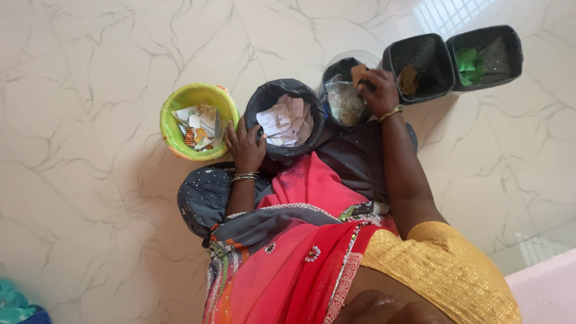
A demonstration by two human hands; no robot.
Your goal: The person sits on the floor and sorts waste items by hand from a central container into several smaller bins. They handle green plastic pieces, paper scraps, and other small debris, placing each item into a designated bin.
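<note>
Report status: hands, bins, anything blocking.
Left hand resting on black paper-filled bin rim. Right hand holding brown scrap over clear bin. Nothing blocking.

A pale marble-patterned tiled floor (pixel 90 72) carries a row of containers: a green bowl (pixel 171 135) of paper scraps at left, then a black-lined bin (pixel 264 99), a clear container (pixel 372 58), and two black bins (pixel 447 75) (pixel 513 48) far right. Something teal, perhaps cloth (pixel 15 306), lies near left.
</note>
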